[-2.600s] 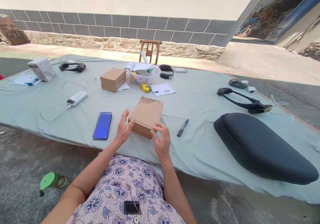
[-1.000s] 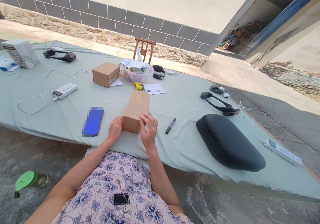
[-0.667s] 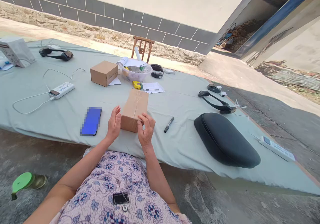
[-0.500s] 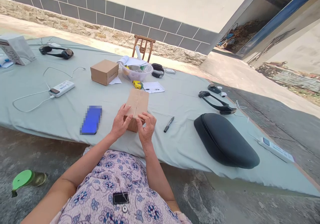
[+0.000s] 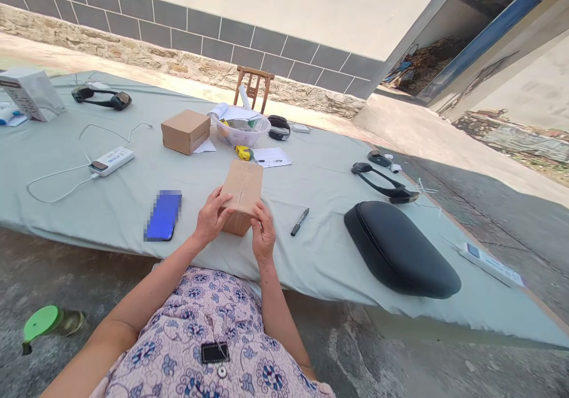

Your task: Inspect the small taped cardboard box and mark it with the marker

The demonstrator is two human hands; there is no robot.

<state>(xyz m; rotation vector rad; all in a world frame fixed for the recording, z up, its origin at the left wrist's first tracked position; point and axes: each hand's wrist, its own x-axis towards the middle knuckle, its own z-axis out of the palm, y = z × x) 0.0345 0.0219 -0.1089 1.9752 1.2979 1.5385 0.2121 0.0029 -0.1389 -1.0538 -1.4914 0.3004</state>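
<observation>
A small cardboard box (image 5: 242, 186) rests on the cloth in front of me, its top closed along a seam down the middle. My left hand (image 5: 211, 215) grips its near left corner, fingers on the top and thumb along the front edge. At the near right corner, my right hand (image 5: 264, 231) holds the box's side with bent fingers; part of its grip is hidden. To the right of the box lies a black marker (image 5: 300, 221). A phone with a blurred blue screen (image 5: 163, 215) is on the left.
Beyond the box are a yellow tape measure (image 5: 244, 153), paper with a pen (image 5: 272, 157), another cardboard box (image 5: 185, 131) and a filled plastic basin (image 5: 242, 132). A black case (image 5: 400, 250) and headset (image 5: 386, 185) lie right, a white power bank (image 5: 111, 161) left.
My right hand has shifted from the box's front edge to its right corner, its thumb moving away from the middle. My left hand stays at the left corner.
</observation>
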